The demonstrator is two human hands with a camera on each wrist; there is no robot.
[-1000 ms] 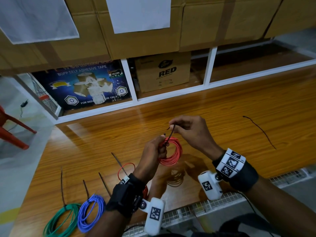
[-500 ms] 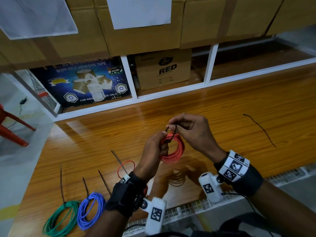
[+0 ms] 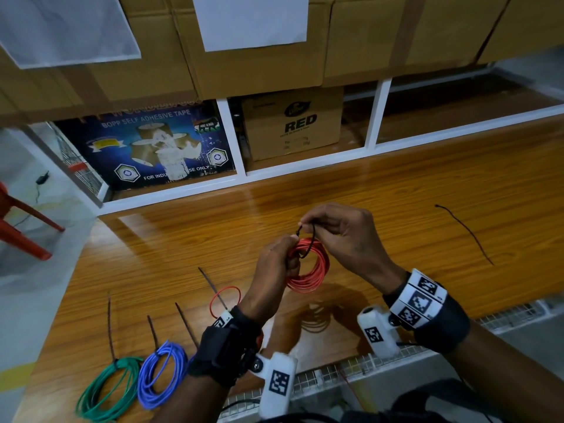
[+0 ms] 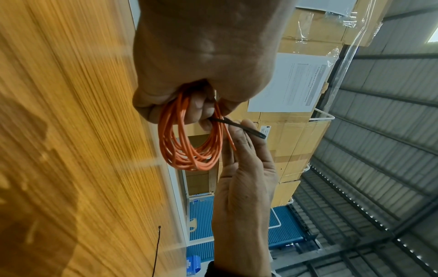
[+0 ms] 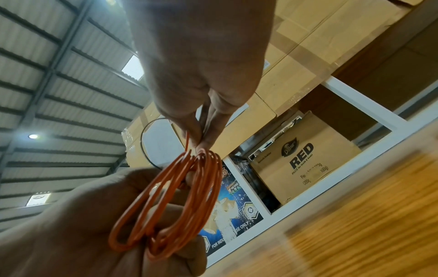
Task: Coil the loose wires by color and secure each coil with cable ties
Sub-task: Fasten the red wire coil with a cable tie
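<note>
Above the wooden table point(image 3: 396, 203), my left hand point(image 3: 276, 270) grips a red wire coil point(image 3: 314, 270), seen close in the left wrist view point(image 4: 189, 146) and the right wrist view point(image 5: 180, 196). A black cable tie point(image 3: 306, 239) loops round the coil's top, and my right hand point(image 3: 338, 230) pinches its upper end. The same black cable tie point(image 4: 239, 127) runs from my left fingers to my right fingertips. A green coil point(image 3: 106, 389) and a blue coil point(image 3: 161, 377) lie tied at the front left. A small loose red loop point(image 3: 224, 300) lies by my left wrist.
A spare black cable tie point(image 3: 464, 233) lies on the table to the right. Tails of ties point(image 3: 183, 322) stick up from the front-left coils. Cardboard boxes point(image 3: 290, 123) fill the white shelf behind. A wire mesh edge point(image 3: 503, 319) runs along the table's front.
Both hands with the red coil have stayed nearly in place. The tie's loop now sits a little closer round the coil's top.
</note>
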